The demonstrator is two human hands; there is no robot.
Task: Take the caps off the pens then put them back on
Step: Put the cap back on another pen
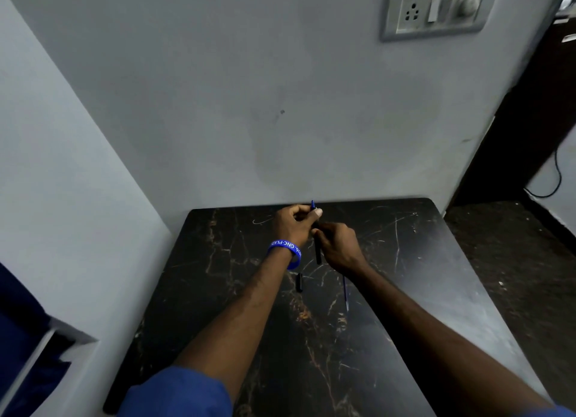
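Up far, my left hand (294,221) pinched the blue cap (312,204) while my right hand (338,245) gripped the pen (317,251)

A cap (299,282) lies on the table (436,260), left of a pen (345,295).

Marble table (405,260): cap (299,282), pen (345,295).
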